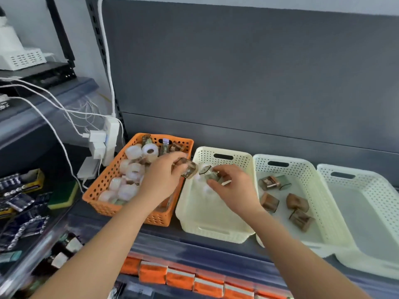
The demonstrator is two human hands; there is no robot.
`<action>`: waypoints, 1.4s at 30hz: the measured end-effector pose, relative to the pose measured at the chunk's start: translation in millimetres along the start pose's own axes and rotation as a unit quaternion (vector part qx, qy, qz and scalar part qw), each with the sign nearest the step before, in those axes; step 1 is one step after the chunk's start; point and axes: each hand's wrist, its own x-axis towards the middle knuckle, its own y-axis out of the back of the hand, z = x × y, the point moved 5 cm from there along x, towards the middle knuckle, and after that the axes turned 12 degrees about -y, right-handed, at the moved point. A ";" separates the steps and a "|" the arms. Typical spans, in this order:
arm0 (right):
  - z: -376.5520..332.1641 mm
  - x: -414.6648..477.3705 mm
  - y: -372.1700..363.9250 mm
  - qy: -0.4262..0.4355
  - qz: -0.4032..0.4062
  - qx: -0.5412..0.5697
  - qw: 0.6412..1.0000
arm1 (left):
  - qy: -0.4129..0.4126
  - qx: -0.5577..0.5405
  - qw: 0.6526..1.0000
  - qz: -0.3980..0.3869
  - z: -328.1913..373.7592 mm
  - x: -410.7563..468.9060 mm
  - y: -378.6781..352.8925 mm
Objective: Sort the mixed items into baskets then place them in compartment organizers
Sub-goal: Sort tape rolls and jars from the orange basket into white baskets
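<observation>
An orange basket (103,180) on the shelf holds several white tape rolls (132,169) and small brown clear boxes. My left hand (160,175) grips a brown clear box (190,168) above the basket's right rim. My right hand (231,186) pinches another small clear box (208,172) over the first cream basket (216,225), which has blurred white items on its floor. The second cream basket (313,169) contains several brown boxes (296,201). A third cream basket (371,184) at the far right shows nothing inside.
A grey back panel (237,72) rises behind the baskets. White cables and a power strip (109,141) hang at the left. Battery packs (19,190) fill a bin at lower left. Orange packets (181,277) line the shelf below.
</observation>
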 end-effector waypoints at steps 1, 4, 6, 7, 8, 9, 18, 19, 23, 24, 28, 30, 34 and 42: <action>11.0 -1.9 15.5 -0.004 0.006 -0.003 1.000 | -0.002 -0.024 1.000 0.000 15.2 2.0 -12.0; 47.3 -6.7 61.1 -0.017 0.020 -0.039 0.999 | -0.011 -0.077 0.997 0.001 60.9 6.3 -50.2; 70.6 -9.8 88.2 -0.031 0.023 -0.073 0.997 | -0.025 -0.088 0.996 -0.014 90.1 7.0 -77.1; 81.7 -11.5 100.0 -0.041 0.022 -0.086 0.995 | -0.034 -0.088 0.995 -0.027 103.5 6.8 -90.5; 92.3 -13.4 110.6 -0.054 0.018 -0.099 0.993 | -0.045 -0.084 0.995 -0.042 115.7 6.2 -103.5; 102.3 -15.4 119.7 -0.068 0.012 -0.114 0.991 | -0.057 -0.075 0.994 -0.057 126.6 5.2 -116.0; 149.8 -32.3 138.6 -0.042 -0.123 -0.242 0.962 | -0.132 0.091 0.956 -0.247 164.7 -5.3 -198.1; 149.7 -31.9 139.4 -0.037 -0.128 -0.230 0.964 | -0.132 0.097 0.951 -0.262 164.9 -5.7 -202.3; 151.7 -26.1 139.0 -0.028 -0.148 -0.218 0.964 | -0.117 0.100 0.951 -0.269 162.5 -1.9 -208.1; 153.5 -23.8 138.8 -0.036 -0.143 -0.220 0.964 | -0.110 0.103 0.951 -0.268 162.1 -1.1 -208.3; 159.2 -17.4 133.7 -0.061 -0.129 -0.270 0.952 | -0.109 0.143 0.946 -0.269 166.7 -2.1 -212.3; 158.8 -15.1 130.3 -0.055 -0.125 -0.287 0.948 | -0.108 0.157 0.941 -0.280 168.3 -4.1 -214.9; 160.8 -8.6 127.7 -0.071 -0.104 -0.293 0.948 | -0.093 0.148 0.933 -0.314 165.5 -4.4 -216.1; 165.4 -4.9 117.7 -0.042 -0.084 -0.327 0.940 | -0.138 0.146 0.952 -0.229 169.0 -4.7 -191.2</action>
